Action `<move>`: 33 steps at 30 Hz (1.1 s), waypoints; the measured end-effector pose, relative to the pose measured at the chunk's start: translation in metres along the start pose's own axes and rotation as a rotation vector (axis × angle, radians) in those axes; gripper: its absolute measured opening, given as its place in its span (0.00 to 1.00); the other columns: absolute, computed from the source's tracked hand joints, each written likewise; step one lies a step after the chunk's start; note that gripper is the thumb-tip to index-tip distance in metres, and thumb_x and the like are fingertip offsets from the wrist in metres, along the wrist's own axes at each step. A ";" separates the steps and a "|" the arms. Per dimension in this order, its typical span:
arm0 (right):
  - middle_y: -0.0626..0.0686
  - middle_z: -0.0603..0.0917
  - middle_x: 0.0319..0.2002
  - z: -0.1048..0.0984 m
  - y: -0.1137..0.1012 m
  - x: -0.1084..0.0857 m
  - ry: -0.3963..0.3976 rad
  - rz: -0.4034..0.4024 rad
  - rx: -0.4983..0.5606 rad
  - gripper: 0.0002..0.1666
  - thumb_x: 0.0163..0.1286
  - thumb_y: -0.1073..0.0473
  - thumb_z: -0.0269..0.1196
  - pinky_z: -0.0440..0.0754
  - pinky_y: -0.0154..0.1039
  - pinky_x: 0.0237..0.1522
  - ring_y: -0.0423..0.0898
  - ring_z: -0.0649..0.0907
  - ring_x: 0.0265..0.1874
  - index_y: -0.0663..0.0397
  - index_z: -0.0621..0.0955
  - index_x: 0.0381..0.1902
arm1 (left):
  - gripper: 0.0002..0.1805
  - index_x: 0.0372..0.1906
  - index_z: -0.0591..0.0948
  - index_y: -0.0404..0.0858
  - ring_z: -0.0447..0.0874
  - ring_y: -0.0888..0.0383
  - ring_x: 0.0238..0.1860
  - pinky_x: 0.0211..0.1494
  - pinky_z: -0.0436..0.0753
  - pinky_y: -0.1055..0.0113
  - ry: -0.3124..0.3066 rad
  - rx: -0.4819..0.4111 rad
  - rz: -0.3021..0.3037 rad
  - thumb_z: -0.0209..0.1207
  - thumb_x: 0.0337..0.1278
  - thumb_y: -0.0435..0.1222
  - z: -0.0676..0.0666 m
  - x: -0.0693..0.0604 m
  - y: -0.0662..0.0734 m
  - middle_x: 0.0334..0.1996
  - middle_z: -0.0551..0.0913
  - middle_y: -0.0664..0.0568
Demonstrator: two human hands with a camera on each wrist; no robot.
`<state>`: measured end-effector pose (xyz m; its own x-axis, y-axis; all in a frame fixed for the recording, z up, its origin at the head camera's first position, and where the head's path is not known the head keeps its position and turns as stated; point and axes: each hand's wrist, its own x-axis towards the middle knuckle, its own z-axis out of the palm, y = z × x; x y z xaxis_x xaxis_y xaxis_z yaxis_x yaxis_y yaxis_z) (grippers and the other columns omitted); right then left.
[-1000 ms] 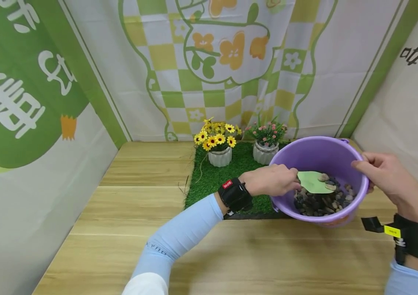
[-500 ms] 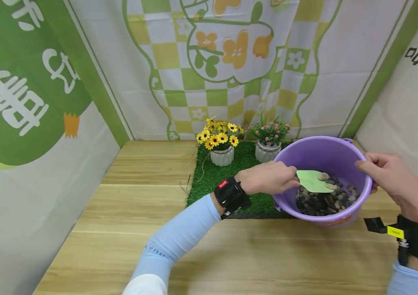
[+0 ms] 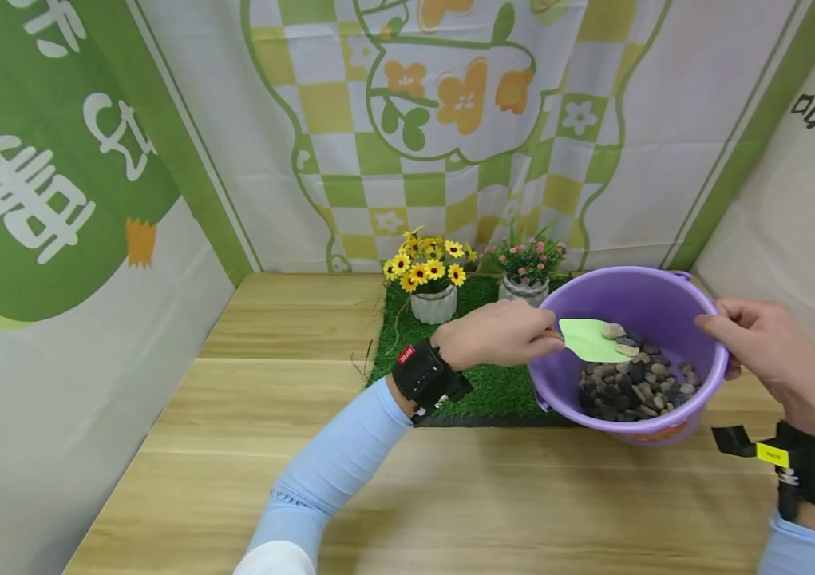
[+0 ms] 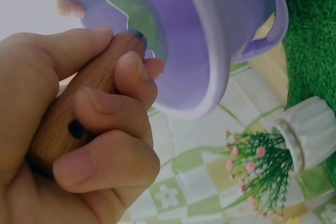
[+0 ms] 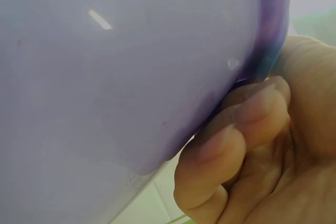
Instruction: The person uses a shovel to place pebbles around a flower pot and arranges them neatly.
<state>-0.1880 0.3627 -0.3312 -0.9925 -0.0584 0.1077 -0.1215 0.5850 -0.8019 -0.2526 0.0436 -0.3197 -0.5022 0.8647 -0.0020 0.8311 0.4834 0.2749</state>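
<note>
The left hand grips a small shovel by its wooden handle. Its light green blade is over the stones inside the purple bucket, with a couple of pale stones at its far end. Dark and tan stones cover the bucket's bottom. On the right, the right hand holds the rim of the bucket, thumb over the edge; curled fingers show against its outer wall in the right wrist view. The bucket tilts toward the camera.
Behind the left hand, a pot of yellow flowers and a pot of pink flowers stand on a green turf mat. The mat lies on a wooden table, with printed cloth hanging behind.
The left hand has moved left and slightly up with the shovel, drawing the blade toward the bucket's left side. The right hand keeps its hold on the rim.
</note>
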 end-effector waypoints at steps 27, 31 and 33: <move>0.46 0.80 0.16 -0.004 0.002 0.000 -0.018 0.085 0.008 0.20 0.76 0.53 0.55 0.76 0.36 0.19 0.42 0.77 0.14 0.60 0.73 0.25 | 0.15 0.30 0.79 0.47 0.58 0.66 0.18 0.30 0.62 0.75 0.154 -0.024 -0.064 0.53 0.71 0.49 -0.030 -0.032 -0.029 0.17 0.62 0.59; 0.47 0.80 0.17 -0.004 0.002 -0.001 -0.011 0.101 -0.004 0.21 0.76 0.52 0.55 0.76 0.36 0.20 0.42 0.77 0.14 0.62 0.73 0.26 | 0.15 0.33 0.82 0.46 0.60 0.65 0.19 0.29 0.62 0.74 0.159 -0.049 -0.076 0.53 0.72 0.49 -0.032 -0.036 -0.033 0.19 0.67 0.59; 0.47 0.80 0.17 -0.004 0.002 -0.001 -0.009 0.107 -0.010 0.21 0.76 0.52 0.55 0.76 0.36 0.21 0.43 0.77 0.15 0.63 0.74 0.28 | 0.14 0.41 0.85 0.47 0.63 0.65 0.20 0.30 0.64 0.73 0.164 -0.056 -0.088 0.53 0.72 0.48 -0.034 -0.039 -0.035 0.21 0.72 0.59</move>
<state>-0.1868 0.3672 -0.3309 -0.9999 -0.0028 0.0163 -0.0148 0.5967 -0.8023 -0.2703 -0.0111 -0.2962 -0.6082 0.7835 0.1271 0.7701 0.5436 0.3339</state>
